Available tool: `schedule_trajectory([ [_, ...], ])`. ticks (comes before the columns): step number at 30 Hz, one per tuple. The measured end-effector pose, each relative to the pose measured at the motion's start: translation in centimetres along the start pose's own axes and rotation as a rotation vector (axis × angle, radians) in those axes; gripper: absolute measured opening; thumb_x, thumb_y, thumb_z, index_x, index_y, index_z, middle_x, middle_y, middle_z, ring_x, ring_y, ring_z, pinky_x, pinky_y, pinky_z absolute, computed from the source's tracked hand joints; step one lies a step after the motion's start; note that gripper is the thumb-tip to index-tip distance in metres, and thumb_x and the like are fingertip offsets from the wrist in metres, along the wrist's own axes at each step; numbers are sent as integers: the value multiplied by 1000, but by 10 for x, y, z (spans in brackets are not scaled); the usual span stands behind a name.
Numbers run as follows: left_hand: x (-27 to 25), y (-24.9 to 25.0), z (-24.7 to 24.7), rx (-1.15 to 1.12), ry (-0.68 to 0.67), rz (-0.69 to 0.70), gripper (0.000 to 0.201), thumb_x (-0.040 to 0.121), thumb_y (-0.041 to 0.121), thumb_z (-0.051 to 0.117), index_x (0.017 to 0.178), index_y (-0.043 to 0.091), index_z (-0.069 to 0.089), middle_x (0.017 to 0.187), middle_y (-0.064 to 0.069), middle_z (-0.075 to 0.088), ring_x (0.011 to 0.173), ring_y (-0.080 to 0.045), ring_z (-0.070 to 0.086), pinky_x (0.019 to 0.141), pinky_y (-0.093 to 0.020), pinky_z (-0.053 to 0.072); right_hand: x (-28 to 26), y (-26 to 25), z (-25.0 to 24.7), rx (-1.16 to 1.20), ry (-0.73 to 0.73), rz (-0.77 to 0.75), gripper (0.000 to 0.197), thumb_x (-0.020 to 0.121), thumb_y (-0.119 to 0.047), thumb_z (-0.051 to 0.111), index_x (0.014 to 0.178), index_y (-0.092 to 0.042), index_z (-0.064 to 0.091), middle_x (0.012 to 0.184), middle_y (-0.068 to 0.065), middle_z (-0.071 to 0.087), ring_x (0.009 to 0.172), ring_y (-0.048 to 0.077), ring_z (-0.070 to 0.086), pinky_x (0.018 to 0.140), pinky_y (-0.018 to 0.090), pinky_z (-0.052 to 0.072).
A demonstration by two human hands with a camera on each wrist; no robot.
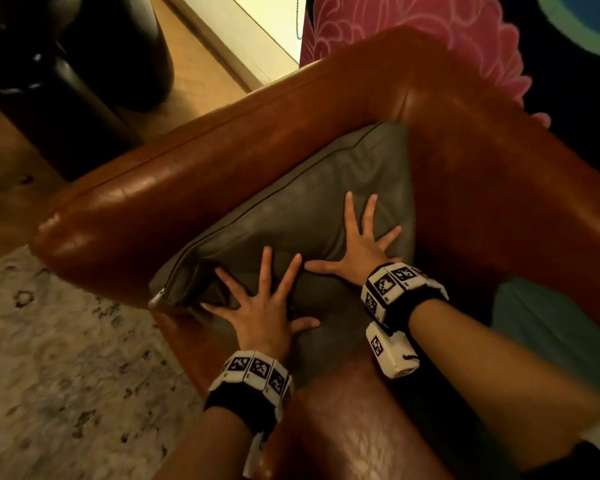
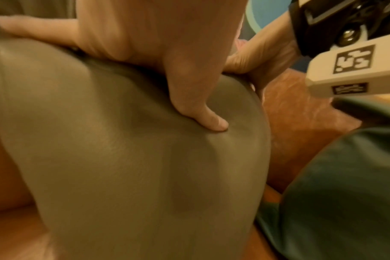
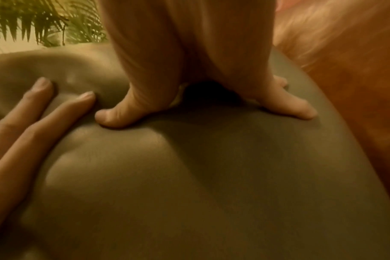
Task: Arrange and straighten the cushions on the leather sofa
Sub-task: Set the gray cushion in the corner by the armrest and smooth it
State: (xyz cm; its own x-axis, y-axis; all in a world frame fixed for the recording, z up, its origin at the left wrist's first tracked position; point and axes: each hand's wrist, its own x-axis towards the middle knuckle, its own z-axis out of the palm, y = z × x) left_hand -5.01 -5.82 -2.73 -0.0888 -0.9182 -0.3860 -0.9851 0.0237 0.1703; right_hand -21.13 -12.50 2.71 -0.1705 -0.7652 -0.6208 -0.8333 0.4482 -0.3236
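A grey-olive leather cushion (image 1: 302,209) leans in the corner of the brown leather sofa (image 1: 194,161), between its armrest and its backrest. My left hand (image 1: 262,306) lies flat on the cushion's lower left part, fingers spread and straight. My right hand (image 1: 357,244) presses flat on the cushion's right side, fingers fanned out. In the left wrist view my left thumb (image 2: 203,112) dents the cushion (image 2: 122,158). In the right wrist view my right hand's fingers (image 3: 114,114) push into the cushion (image 3: 189,176), with my left hand's fingers (image 3: 33,112) beside them.
A teal cushion (image 1: 548,327) lies on the seat to the right, also seen as the teal cushion (image 2: 336,184) in the left wrist view. A pink flowered cushion (image 1: 413,32) stands behind the backrest. A patterned rug (image 1: 49,358) covers the floor at left. A dark furniture piece (image 1: 66,64) stands at upper left.
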Motion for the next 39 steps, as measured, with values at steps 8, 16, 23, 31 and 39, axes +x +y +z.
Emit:
schedule_trajectory([
  [8, -48, 2, -10, 6, 368, 242, 83, 83, 77, 34, 151, 35, 11, 159, -4, 12, 147, -34, -14, 102, -78, -2, -45, 27, 11, -19, 141, -204, 98, 74, -86, 34, 142, -53, -27, 151, -8, -45, 141, 37, -37, 110, 70, -12],
  [16, 13, -11, -12, 49, 183, 146, 84, 79, 85, 13, 148, 46, -13, 158, 9, -22, 141, -42, -25, 96, -82, 1, 9, -8, 30, -161, 226, -103, 54, 97, -63, 6, 144, -57, -20, 158, -9, -36, 144, 36, -31, 108, 72, -12],
  [23, -2, 12, -27, 48, 160, 145, 84, 84, 78, 21, 150, 37, -11, 162, -1, -13, 143, -47, -15, 98, -80, 2, 4, 2, 0, -112, 72, -97, 54, 96, -67, 15, 145, -62, -8, 161, -15, -26, 146, 34, -28, 110, 69, -11],
  [31, -48, 32, -30, -55, 229, 425, 102, 70, 45, 71, 154, 30, 13, 161, -13, 15, 145, -45, 8, 101, -80, 9, -45, 55, -22, 114, 226, -191, 61, 100, -49, 40, 141, -57, -4, 162, -8, -22, 147, 29, -26, 120, 57, -2],
  [39, -26, 46, -31, -188, 53, 66, 111, 66, 87, 44, 137, 50, -34, 149, 4, -44, 133, -48, -38, 96, -83, -2, -23, 41, -37, -376, -32, -372, 96, 70, -84, 48, 136, -65, -20, 155, -15, -39, 141, 38, -36, 108, 77, -7],
])
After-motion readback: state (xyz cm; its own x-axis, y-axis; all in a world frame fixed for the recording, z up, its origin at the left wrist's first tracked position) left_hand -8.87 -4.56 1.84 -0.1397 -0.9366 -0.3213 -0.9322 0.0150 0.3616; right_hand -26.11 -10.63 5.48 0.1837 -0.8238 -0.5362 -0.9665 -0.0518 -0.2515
